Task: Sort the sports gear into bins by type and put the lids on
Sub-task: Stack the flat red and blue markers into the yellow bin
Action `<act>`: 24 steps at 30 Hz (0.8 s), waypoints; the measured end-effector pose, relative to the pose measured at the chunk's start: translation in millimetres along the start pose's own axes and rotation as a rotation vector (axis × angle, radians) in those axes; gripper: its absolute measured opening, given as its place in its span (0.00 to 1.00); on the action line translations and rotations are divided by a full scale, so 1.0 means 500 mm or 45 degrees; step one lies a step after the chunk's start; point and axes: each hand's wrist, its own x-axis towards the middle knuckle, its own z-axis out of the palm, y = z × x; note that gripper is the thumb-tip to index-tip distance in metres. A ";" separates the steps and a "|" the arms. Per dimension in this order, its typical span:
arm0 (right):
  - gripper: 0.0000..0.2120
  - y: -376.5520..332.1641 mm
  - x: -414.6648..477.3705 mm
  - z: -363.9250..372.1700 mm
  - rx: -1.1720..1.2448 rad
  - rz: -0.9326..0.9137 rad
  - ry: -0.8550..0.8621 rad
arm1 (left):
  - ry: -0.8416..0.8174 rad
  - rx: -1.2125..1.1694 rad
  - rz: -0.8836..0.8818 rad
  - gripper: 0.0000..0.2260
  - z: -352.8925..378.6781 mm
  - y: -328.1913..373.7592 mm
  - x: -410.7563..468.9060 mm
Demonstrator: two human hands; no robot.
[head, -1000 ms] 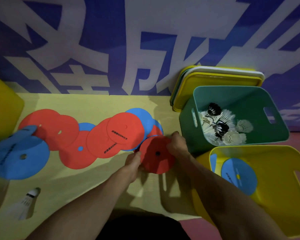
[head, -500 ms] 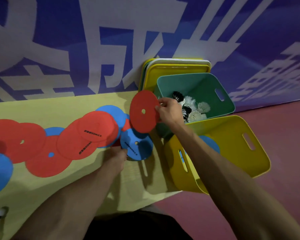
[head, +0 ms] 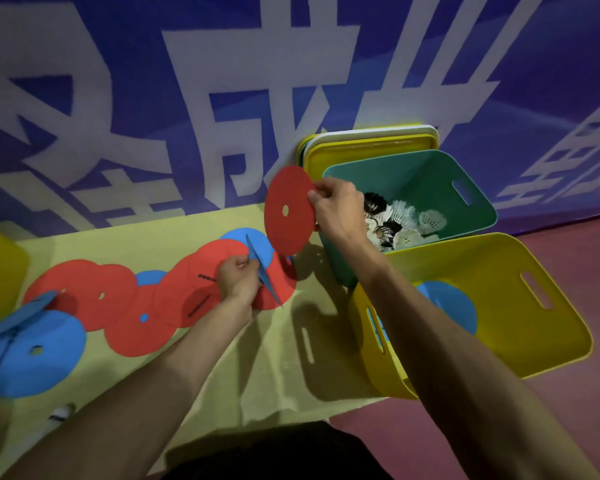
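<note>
While your right hand (head: pixel 336 209) pinches a red disc (head: pixel 286 216) beside the green bin (head: pixel 423 174), your left hand (head: pixel 238 280) grips a blue disc (head: pixel 271 287) edgewise.

- A blue backdrop (head: pixel 136 36) fills the upper part of the view. It carries very large white Chinese characters (head: pixel 187 98), which the frame edges cut off.
- A pale yellow mat (head: pixel 118 240) lies flat below the backdrop and reaches its lower edge. Dark shadows fall on the mat's right part.
- A reddish-pink floor (head: pixel 596 271) shows at the right and beside the mat's near edge.
- A black garment (head: pixel 274 452) is at the bottom edge, near the middle.
</note>
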 end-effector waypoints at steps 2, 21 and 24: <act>0.11 -0.009 0.003 -0.023 0.068 -0.032 0.044 | 0.044 -0.010 0.079 0.06 -0.004 0.043 -0.020; 0.07 0.154 -0.088 -0.343 0.450 0.156 0.931 | -0.578 -0.042 0.465 0.05 0.208 0.229 -0.265; 0.08 0.177 -0.108 -0.376 0.244 0.253 0.817 | -0.745 0.132 0.431 0.07 0.243 0.208 -0.276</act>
